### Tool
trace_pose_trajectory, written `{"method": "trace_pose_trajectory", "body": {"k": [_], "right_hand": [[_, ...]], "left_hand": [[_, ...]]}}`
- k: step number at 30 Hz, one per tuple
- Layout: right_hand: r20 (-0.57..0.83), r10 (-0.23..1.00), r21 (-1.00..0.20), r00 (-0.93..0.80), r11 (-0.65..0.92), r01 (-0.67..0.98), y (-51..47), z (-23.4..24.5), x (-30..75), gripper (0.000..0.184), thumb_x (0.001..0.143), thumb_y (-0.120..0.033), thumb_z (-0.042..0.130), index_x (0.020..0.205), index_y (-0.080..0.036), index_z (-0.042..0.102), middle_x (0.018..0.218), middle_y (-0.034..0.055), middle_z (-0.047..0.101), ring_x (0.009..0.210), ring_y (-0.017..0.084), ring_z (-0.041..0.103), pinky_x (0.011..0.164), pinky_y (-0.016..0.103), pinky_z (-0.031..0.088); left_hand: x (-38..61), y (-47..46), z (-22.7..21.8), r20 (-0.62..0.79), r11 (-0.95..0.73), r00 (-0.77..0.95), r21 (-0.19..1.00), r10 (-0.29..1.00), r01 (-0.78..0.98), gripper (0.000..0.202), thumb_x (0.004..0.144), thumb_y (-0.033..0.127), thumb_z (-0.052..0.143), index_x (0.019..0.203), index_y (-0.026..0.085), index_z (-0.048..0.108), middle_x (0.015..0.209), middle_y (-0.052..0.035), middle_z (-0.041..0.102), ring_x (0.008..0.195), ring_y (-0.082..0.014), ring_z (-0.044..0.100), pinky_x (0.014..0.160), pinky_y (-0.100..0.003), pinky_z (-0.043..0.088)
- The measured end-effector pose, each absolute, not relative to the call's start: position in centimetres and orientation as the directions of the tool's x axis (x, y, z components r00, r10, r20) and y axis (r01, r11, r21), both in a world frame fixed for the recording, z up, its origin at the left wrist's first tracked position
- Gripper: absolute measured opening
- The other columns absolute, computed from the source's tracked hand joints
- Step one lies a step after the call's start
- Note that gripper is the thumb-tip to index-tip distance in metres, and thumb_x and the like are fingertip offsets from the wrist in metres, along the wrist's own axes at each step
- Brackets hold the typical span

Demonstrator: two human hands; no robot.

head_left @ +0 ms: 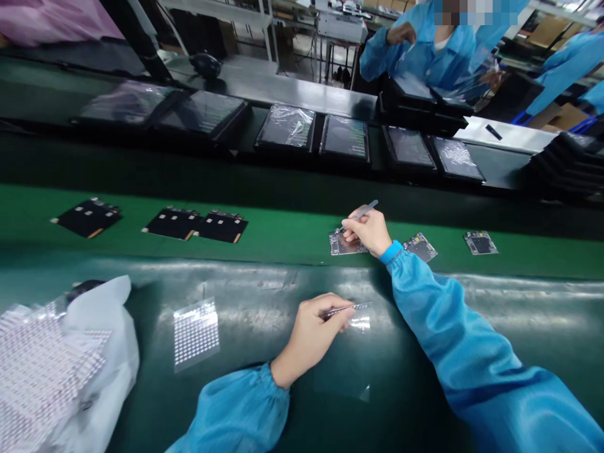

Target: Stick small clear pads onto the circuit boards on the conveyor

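Note:
My right hand (370, 229) is closed around grey tweezers (367, 209) and rests over a circuit board (340, 244) on the green belt, hiding part of it. Nearer to me, my left hand (318, 327) pinches a thin dotted sticker sheet (337, 311), seen almost edge-on above the dark green table. A second circuit board (421, 248) lies partly behind my right wrist, and another circuit board (480, 243) is farther right. To the left of my left hand lies a clear sheet with rows of white dots (196, 332).
A whitish bag (111, 358) with many dotted sheets (47, 377) fills the lower left. Black flat parts (89, 217) lie on the belt (278, 220). Black trays (344, 138) line the far side. Across from me, a person in blue (425, 53) handles clear film.

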State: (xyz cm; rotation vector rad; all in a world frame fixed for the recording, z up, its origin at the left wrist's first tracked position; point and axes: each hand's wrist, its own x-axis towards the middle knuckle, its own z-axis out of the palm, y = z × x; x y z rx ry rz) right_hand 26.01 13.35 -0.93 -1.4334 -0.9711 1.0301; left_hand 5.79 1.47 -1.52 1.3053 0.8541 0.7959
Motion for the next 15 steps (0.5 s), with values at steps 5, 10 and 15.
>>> {"method": "trace_pose_trajectory", "body": {"k": [5, 10, 15], "right_hand": [[-0.111, 0.946, -0.989, 0.304, -0.134, 0.055, 13.5, -1.6, 26.5, 0.033, 0.068, -0.031, 0.085, 0.077, -0.019, 0.055, 0.052, 0.0010, 0.066, 0.043, 0.017, 0.065, 0.039, 0.023, 0.056], [-0.094, 0.954, -0.991, 0.285, -0.116, 0.061, 13.2, -1.7, 27.0, 0.034, 0.067, -0.031, 0.085, 0.076, -0.019, 0.055, 0.050, 0.0000, 0.065, 0.042, 0.016, 0.065, 0.040, 0.023, 0.056], [-0.082, 0.953, -0.992, 0.292, -0.106, 0.067, 13.1, -1.7, 27.4, 0.036, 0.065, -0.033, 0.086, 0.076, -0.018, 0.055, 0.051, -0.0001, 0.065, 0.043, 0.017, 0.065, 0.041, 0.024, 0.056]], "left_hand": [[5.8, 1.5, -1.4, -0.074, 0.099, 0.480, 0.995, 0.874, -0.028, 0.009, 0.081, 0.020, 0.071, 0.078, 0.015, 0.079, 0.065, -0.0031, 0.069, 0.052, -0.0126, 0.062, 0.049, -0.021, 0.051], [5.9, 1.5, -1.3, -0.062, 0.092, 0.477, 0.995, 0.877, -0.038, 0.009, 0.081, 0.019, 0.071, 0.078, 0.015, 0.079, 0.065, -0.0031, 0.069, 0.052, -0.0122, 0.062, 0.049, -0.020, 0.051], [5.8, 1.6, -1.5, -0.052, 0.075, 0.483, 0.997, 0.874, -0.029, 0.010, 0.082, 0.018, 0.070, 0.079, 0.015, 0.079, 0.065, -0.0027, 0.068, 0.052, -0.0117, 0.062, 0.049, -0.020, 0.050]]}}
